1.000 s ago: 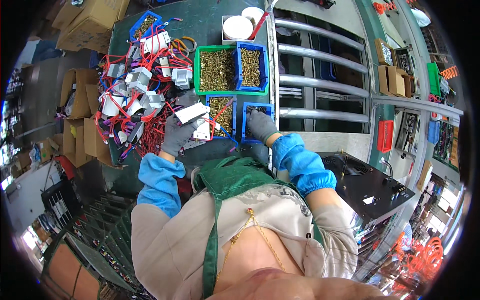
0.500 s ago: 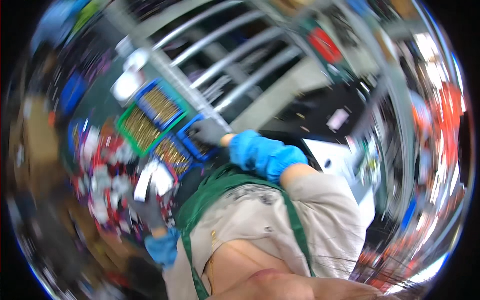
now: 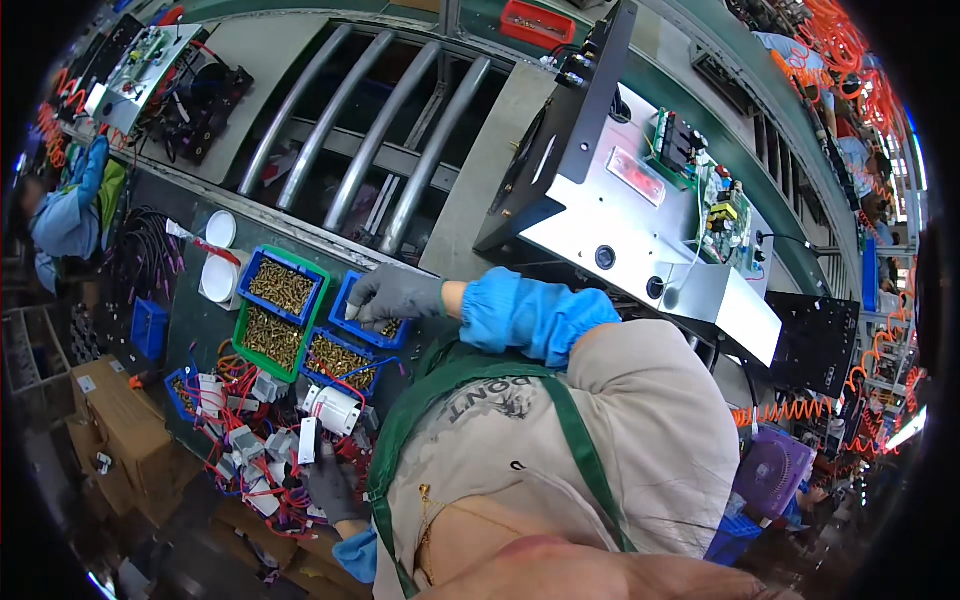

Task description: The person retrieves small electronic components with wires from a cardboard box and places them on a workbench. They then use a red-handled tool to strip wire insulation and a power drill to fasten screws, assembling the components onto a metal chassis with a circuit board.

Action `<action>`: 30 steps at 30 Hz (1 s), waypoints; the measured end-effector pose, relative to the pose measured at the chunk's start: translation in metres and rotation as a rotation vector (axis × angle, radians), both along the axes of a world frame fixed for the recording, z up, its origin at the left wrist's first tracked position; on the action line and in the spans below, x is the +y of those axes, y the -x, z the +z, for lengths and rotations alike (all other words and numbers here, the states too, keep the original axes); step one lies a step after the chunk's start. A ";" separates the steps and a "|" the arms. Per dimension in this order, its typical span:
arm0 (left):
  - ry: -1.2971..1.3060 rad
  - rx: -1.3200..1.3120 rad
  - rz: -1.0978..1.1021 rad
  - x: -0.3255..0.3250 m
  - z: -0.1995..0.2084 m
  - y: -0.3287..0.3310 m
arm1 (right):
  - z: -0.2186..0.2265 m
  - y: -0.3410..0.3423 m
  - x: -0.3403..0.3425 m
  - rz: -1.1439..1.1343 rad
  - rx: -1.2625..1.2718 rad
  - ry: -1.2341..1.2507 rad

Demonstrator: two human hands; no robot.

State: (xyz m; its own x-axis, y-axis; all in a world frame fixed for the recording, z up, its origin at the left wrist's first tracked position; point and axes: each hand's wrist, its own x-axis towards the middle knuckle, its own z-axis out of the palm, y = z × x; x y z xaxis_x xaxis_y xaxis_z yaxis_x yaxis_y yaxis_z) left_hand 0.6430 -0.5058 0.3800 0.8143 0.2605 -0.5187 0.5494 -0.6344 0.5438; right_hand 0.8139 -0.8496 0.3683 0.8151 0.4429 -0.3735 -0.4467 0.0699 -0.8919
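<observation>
1. Head view: the gloved right hand [image 3: 400, 294] reaches into a blue bin [image 3: 355, 331], fingers bent inward; whether they pinch any brass-coloured screws [image 3: 391, 328] I cannot tell.
2. The gloved left hand [image 3: 335, 485] is at a white rectangular block [image 3: 309, 440], beside a white cylindrical housing [image 3: 336, 410]; its finger closure is unclear.
3. Screws should feel hard, light, slippery; pinch the shanks.
4. The block looks light, stiff; hold its long sides.

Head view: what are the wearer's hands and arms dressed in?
Right hand: plain grey glove, then a wrinkled bright-blue sleeve cover over the forearm, loose beige sleeve above. Left hand: dark grey glove, matching blue cover, only partly visible. No cables on either.
</observation>
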 end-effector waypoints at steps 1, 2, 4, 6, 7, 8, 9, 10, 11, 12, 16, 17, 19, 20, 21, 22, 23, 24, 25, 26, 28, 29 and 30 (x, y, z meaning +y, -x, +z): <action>0.117 -0.092 -0.007 -0.007 0.000 0.005 | 0.018 0.004 -0.006 0.043 -0.047 0.058; 0.450 -0.080 0.262 -0.023 0.011 0.004 | 0.036 0.009 -0.011 0.085 -0.096 0.117; 0.928 -0.114 0.681 -0.052 0.032 0.003 | 0.066 0.022 -0.020 0.021 -0.111 0.058; 1.291 -0.150 0.897 -0.067 0.041 0.006 | 0.090 0.037 -0.034 -0.084 -0.095 -0.041; 1.389 -0.154 0.949 -0.071 0.042 0.007 | 0.099 0.045 -0.046 -0.169 -0.081 -0.063; 1.354 -0.181 0.923 -0.073 0.040 0.007 | 0.109 0.053 -0.061 -0.248 -0.067 -0.089; 1.261 -0.218 0.863 -0.075 0.033 0.008 | 0.120 0.063 -0.073 -0.317 -0.057 -0.111; 1.158 -0.253 0.815 -0.075 0.028 0.009 | 0.134 0.074 -0.086 -0.350 -0.091 -0.129; 0.908 -0.292 0.685 -0.076 0.020 0.010 | 0.130 0.085 -0.101 -0.356 -0.226 0.058; 0.671 -0.338 0.576 -0.077 0.014 0.013 | 0.141 0.101 -0.114 -0.405 -0.600 0.328; -0.015 -0.420 0.336 -0.087 -0.012 0.025 | 0.206 0.190 -0.170 -0.594 -1.074 0.807; -0.113 -0.423 0.330 -0.093 -0.013 0.032 | 0.211 0.209 -0.193 -0.652 -1.063 0.901; -0.199 -0.431 0.327 -0.106 -0.020 0.037 | 0.216 0.245 -0.221 -1.001 -0.817 0.913; -0.223 -0.436 0.288 -0.115 -0.024 0.030 | 0.216 0.266 -0.237 -1.089 -0.750 1.020; -0.247 -0.437 0.303 -0.119 -0.025 0.036 | 0.215 0.279 -0.249 -1.068 -0.686 1.024; -0.256 -0.444 0.317 -0.124 -0.030 0.041 | 0.216 0.290 -0.259 -1.046 -0.622 1.030; -0.255 -0.454 0.301 -0.129 -0.035 0.039 | 0.214 0.300 -0.263 -1.056 -0.615 1.014; -0.225 -0.509 0.289 -0.132 -0.045 0.040 | 0.214 0.307 -0.265 -1.065 -0.608 0.999; -0.202 -0.565 0.311 -0.127 -0.068 0.046 | 0.213 0.307 -0.265 -1.047 -0.621 0.969; -0.172 -0.606 0.315 -0.122 -0.078 0.052 | 0.210 0.305 -0.267 -1.020 -0.681 0.894; -0.066 -0.651 0.242 -0.121 -0.095 0.041 | 0.209 0.310 -0.265 -1.009 -0.763 0.789; -0.011 -0.667 0.208 -0.124 -0.098 0.034 | 0.206 0.311 -0.266 -0.950 -0.826 0.798; 0.037 -0.684 0.156 -0.143 -0.075 0.022 | 0.212 0.315 -0.268 -0.861 -0.828 0.880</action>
State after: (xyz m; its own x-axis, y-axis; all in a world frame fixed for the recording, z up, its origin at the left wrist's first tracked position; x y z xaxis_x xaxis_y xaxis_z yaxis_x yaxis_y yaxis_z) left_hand 0.6212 -0.6487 0.3046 0.9156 0.3927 0.0860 0.1589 -0.5502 0.8198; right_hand 0.4994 -1.1174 0.5799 0.8126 -0.3917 0.4315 0.0952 -0.6413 -0.7613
